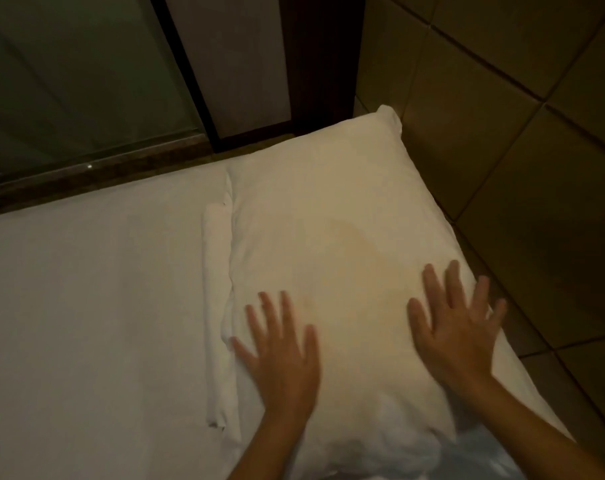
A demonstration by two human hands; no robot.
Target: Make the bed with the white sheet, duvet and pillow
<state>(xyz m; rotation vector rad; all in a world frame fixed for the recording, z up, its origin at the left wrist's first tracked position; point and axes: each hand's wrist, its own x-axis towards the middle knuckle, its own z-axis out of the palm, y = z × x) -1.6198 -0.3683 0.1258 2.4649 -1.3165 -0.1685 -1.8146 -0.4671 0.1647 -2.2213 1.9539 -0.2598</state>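
Note:
A white pillow point(332, 220) lies at the right end of the bed, against the padded headboard. My left hand point(280, 351) lies flat on the pillow's near left part with fingers spread. My right hand point(457, 327) lies flat on its near right part, fingers also spread. To the left of the pillow the white duvet point(86, 323) covers the bed smoothly, with a narrow folded band point(218, 306) along its top edge next to the pillow. The sheet under the duvet is hidden.
A padded, square-quilted headboard point(523, 140) rises on the right. Along the bed's far side runs a dark wooden ledge point(96, 174) below a window with a dark frame point(183, 71). A dark wooden post point(318, 57) stands at the far corner.

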